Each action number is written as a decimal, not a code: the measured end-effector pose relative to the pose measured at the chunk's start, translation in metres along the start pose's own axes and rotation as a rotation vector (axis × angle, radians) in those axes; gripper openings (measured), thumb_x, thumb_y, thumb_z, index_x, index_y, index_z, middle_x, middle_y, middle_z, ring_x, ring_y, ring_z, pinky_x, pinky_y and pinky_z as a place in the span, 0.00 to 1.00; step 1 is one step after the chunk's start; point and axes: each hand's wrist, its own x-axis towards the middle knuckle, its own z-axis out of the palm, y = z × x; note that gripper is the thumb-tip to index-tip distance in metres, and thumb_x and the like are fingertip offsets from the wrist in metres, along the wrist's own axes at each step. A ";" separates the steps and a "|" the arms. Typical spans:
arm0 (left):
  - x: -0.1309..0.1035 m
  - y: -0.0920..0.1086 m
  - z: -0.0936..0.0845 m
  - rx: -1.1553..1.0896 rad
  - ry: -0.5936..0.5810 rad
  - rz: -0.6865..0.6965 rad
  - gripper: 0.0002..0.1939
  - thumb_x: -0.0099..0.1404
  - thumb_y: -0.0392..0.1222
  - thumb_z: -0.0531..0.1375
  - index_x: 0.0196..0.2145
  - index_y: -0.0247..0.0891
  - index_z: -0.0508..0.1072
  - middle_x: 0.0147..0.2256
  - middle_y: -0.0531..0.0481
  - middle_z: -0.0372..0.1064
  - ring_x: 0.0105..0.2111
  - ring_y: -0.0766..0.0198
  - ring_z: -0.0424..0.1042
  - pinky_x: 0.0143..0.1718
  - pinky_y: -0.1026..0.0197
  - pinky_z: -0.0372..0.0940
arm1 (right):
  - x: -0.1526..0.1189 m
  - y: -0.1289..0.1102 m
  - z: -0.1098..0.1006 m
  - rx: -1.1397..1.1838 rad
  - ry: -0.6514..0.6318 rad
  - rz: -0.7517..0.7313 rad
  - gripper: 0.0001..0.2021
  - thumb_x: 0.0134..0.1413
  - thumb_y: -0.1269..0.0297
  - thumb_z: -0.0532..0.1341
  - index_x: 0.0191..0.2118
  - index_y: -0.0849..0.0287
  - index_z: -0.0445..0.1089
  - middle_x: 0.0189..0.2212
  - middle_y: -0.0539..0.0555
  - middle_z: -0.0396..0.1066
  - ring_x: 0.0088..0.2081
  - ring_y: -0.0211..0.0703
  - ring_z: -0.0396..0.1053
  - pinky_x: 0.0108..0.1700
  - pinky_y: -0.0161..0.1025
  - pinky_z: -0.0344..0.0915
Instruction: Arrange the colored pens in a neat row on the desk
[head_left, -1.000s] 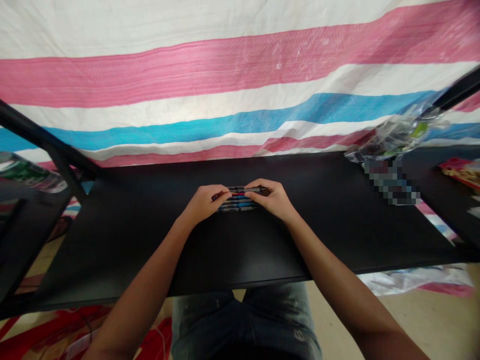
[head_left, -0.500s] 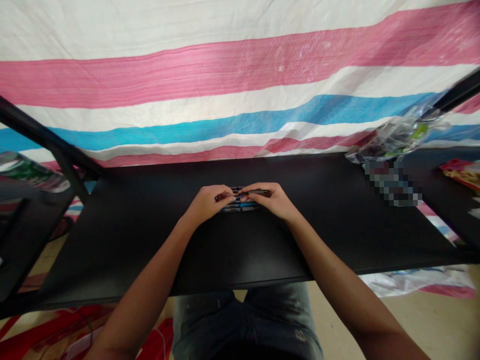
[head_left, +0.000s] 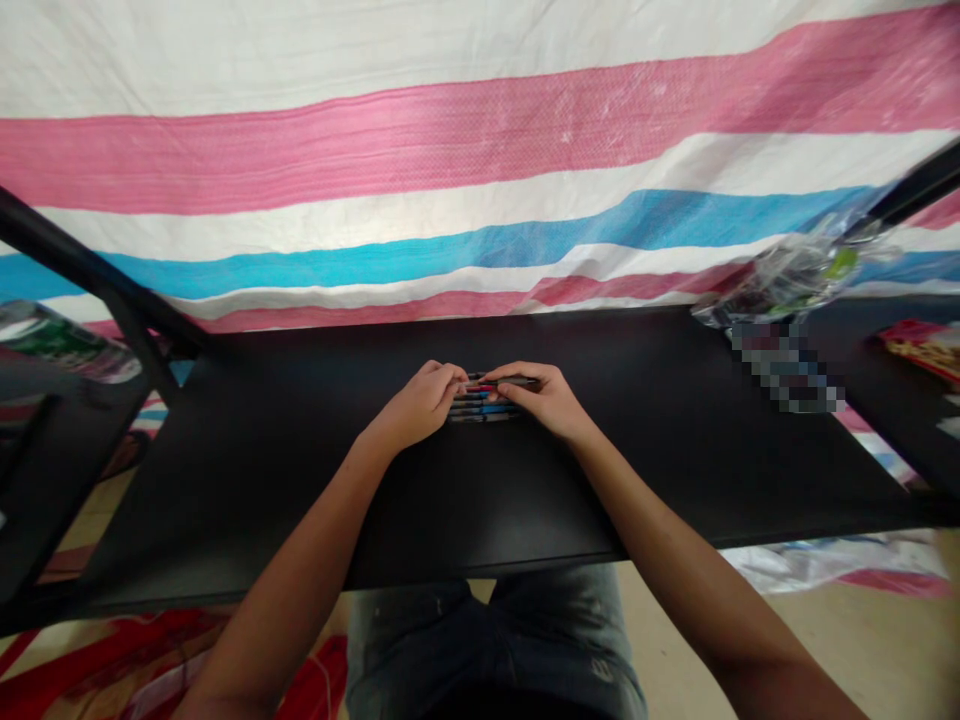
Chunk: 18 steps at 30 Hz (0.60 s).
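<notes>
Between the left hand (head_left: 418, 405) and right hand (head_left: 546, 400), a row of slim dark pens with red and blue bands (head_left: 484, 403) lies on the matte black bench (head_left: 675, 460); both hands pinch its ends, fingers curled narrow.

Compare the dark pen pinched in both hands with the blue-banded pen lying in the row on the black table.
The dark pen is pinched at both ends between the left hand and right hand; the blue-banded pen lies in the row, no fingers around it. The dark pen looks grey-black, while the blue-banded pen carries a bright blue band. Both are slim and lie crosswise over the black table.
</notes>
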 end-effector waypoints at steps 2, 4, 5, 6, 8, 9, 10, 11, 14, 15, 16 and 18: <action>0.000 -0.002 0.002 0.001 0.006 -0.002 0.10 0.72 0.33 0.51 0.46 0.39 0.70 0.45 0.43 0.73 0.51 0.55 0.70 0.56 0.50 0.67 | 0.000 0.000 0.001 -0.010 0.005 -0.006 0.12 0.51 0.57 0.72 0.41 0.57 0.82 0.38 0.54 0.82 0.37 0.45 0.80 0.45 0.43 0.77; 0.000 -0.005 0.004 -0.016 0.027 -0.015 0.12 0.71 0.32 0.53 0.50 0.39 0.68 0.48 0.42 0.73 0.52 0.55 0.70 0.57 0.50 0.66 | 0.001 0.002 0.001 -0.008 0.012 -0.013 0.12 0.52 0.57 0.72 0.41 0.56 0.82 0.38 0.54 0.82 0.36 0.45 0.80 0.45 0.43 0.77; 0.000 -0.007 0.004 -0.027 0.035 -0.024 0.12 0.71 0.31 0.54 0.51 0.39 0.67 0.48 0.42 0.73 0.52 0.55 0.71 0.56 0.49 0.66 | 0.001 0.003 0.000 -0.006 0.019 -0.018 0.12 0.52 0.57 0.72 0.41 0.56 0.82 0.37 0.54 0.82 0.36 0.45 0.80 0.44 0.43 0.77; 0.000 -0.009 0.004 -0.034 0.039 -0.031 0.12 0.70 0.31 0.54 0.50 0.39 0.66 0.48 0.42 0.73 0.51 0.55 0.71 0.56 0.49 0.67 | 0.002 0.004 0.000 -0.004 0.029 -0.025 0.12 0.52 0.57 0.71 0.41 0.56 0.81 0.38 0.54 0.82 0.36 0.45 0.80 0.44 0.43 0.77; 0.000 -0.012 0.003 -0.038 0.037 -0.036 0.10 0.70 0.31 0.55 0.48 0.39 0.67 0.46 0.43 0.73 0.49 0.56 0.72 0.54 0.50 0.67 | 0.003 0.006 -0.002 -0.010 0.048 -0.043 0.11 0.53 0.57 0.71 0.41 0.56 0.81 0.39 0.55 0.82 0.36 0.44 0.80 0.44 0.42 0.77; 0.000 -0.012 0.002 -0.033 0.035 -0.037 0.09 0.70 0.32 0.56 0.46 0.39 0.68 0.45 0.44 0.73 0.48 0.56 0.72 0.53 0.51 0.68 | 0.003 0.006 -0.003 -0.017 0.054 -0.048 0.11 0.53 0.57 0.71 0.41 0.56 0.81 0.39 0.55 0.82 0.36 0.44 0.80 0.44 0.42 0.77; 0.000 -0.013 0.000 -0.024 0.032 -0.036 0.08 0.70 0.32 0.56 0.45 0.39 0.69 0.44 0.44 0.73 0.47 0.57 0.73 0.52 0.52 0.68 | 0.003 0.006 -0.004 -0.024 0.055 -0.049 0.11 0.53 0.58 0.71 0.41 0.56 0.81 0.40 0.55 0.82 0.36 0.44 0.80 0.44 0.42 0.76; 0.000 -0.013 -0.001 -0.012 0.028 -0.030 0.07 0.70 0.33 0.56 0.45 0.39 0.70 0.43 0.45 0.74 0.47 0.57 0.73 0.51 0.52 0.68 | 0.003 0.006 -0.004 -0.032 0.050 -0.044 0.11 0.53 0.58 0.71 0.41 0.56 0.81 0.40 0.55 0.82 0.36 0.44 0.80 0.44 0.42 0.76; 0.000 -0.011 -0.002 0.025 0.003 0.030 0.09 0.71 0.34 0.57 0.46 0.39 0.74 0.44 0.45 0.75 0.47 0.56 0.73 0.52 0.52 0.68 | 0.003 0.005 -0.002 -0.057 0.014 -0.021 0.12 0.53 0.58 0.70 0.41 0.56 0.81 0.40 0.55 0.82 0.37 0.45 0.80 0.45 0.43 0.76; 0.000 -0.011 -0.002 0.036 -0.002 0.061 0.10 0.72 0.34 0.57 0.47 0.39 0.75 0.45 0.45 0.76 0.47 0.56 0.73 0.53 0.52 0.68 | 0.002 0.006 -0.001 -0.064 0.000 -0.018 0.12 0.53 0.58 0.70 0.41 0.56 0.81 0.40 0.55 0.82 0.37 0.45 0.80 0.45 0.44 0.76; 0.000 -0.011 -0.001 0.046 0.000 0.089 0.11 0.72 0.35 0.56 0.48 0.40 0.76 0.45 0.45 0.76 0.48 0.56 0.73 0.53 0.52 0.67 | 0.002 0.006 0.001 -0.075 -0.013 -0.022 0.12 0.54 0.58 0.70 0.42 0.56 0.81 0.40 0.55 0.81 0.37 0.45 0.80 0.45 0.44 0.76; -0.001 -0.010 0.000 0.062 0.017 0.123 0.12 0.73 0.37 0.57 0.50 0.41 0.77 0.46 0.45 0.77 0.47 0.56 0.73 0.52 0.52 0.68 | 0.002 0.008 0.003 -0.118 -0.030 -0.054 0.11 0.55 0.58 0.69 0.43 0.56 0.80 0.41 0.55 0.81 0.40 0.45 0.79 0.47 0.44 0.75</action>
